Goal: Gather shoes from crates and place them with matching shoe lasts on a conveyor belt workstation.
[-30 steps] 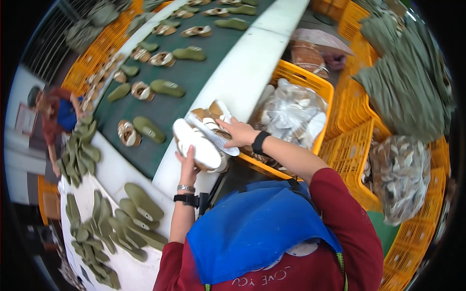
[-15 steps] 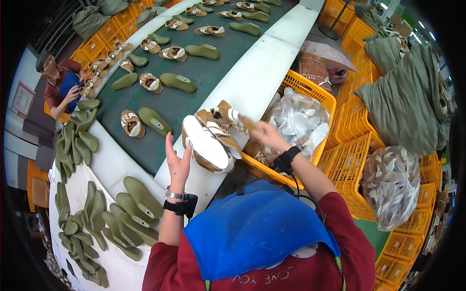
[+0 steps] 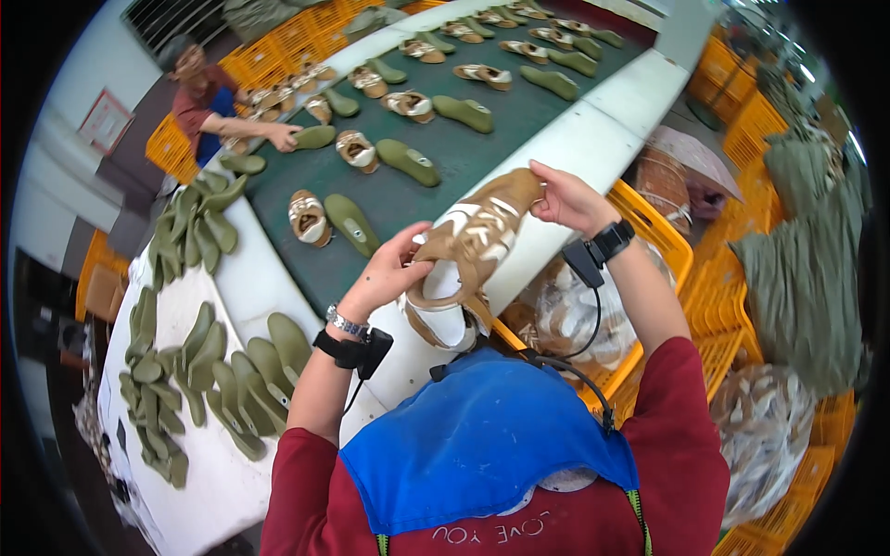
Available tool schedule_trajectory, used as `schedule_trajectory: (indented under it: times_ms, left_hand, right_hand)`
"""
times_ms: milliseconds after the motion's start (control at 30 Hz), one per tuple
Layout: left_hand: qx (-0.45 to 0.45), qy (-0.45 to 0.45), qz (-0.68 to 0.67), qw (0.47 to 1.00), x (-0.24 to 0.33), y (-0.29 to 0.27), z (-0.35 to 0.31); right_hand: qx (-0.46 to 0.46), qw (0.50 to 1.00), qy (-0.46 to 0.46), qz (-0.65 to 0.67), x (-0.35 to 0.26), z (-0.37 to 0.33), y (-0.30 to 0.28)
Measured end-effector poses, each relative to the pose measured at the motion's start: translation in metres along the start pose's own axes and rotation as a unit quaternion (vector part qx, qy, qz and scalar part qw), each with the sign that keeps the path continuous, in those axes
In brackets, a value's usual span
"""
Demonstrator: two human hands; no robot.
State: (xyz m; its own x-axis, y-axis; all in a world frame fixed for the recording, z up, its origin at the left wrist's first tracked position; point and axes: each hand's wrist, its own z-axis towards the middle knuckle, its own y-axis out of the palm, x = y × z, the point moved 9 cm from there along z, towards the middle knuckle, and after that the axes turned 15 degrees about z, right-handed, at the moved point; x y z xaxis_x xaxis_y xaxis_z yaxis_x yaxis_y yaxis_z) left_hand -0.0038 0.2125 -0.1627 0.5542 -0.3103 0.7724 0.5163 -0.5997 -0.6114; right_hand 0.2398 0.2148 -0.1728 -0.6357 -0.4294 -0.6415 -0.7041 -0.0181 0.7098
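Note:
A brown shoe upper with white stripes and laces [image 3: 493,215] is stretched between my two hands above the white ledge. My left hand [image 3: 389,271] pinches its opening at the heel end, thumb on top. At the toe end, my right hand [image 3: 567,202] grips the tip between thumb and fingers. Beneath it, more brown-and-white uppers [image 3: 436,326] rest on the ledge, partly hidden by the one I hold. On the green belt [image 3: 287,257] beyond my left hand, a shoe upper [image 3: 309,219] lies beside a green shoe last [image 3: 350,224].
Pairs of uppers and lasts line the belt. Loose green lasts [image 3: 243,408] cover the left table. A yellow crate [image 3: 681,255] with bagged uppers [image 3: 593,310] stands by my right arm. Across the belt, a co-worker's hand [image 3: 283,137] holds a green last [image 3: 313,137].
The upper in my right hand has come up and left, over the ledge. My left hand, open before, now grips it too. The co-worker's hand has reached to a last. The view has shifted.

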Motion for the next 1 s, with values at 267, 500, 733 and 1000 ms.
schedule_trajectory:
  times_ms: [267, 500, 733, 1000]
  left_hand:
    - [0.34, -0.204, 0.061, 0.916, -0.101, -0.064, -0.091]
    - [0.414, -0.374, 0.016, 0.83, -0.222, -0.163, -0.19]
    - [0.413, -0.234, 0.125, 0.871, -0.231, -0.202, -0.162]
    - [0.244, 0.067, 0.304, 0.918, -0.044, -0.073, -0.093]
  right_hand:
    - [-0.069, 0.814, 0.005, -0.577, 0.143, 0.042, -0.023]
    - [-0.031, 0.789, -0.001, -0.613, 0.194, 0.02, -0.004]
    - [0.134, 0.749, -0.179, -0.624, 0.169, -0.009, -0.027]
    - [0.123, 0.944, -0.181, -0.246, 0.081, -0.023, 0.033]
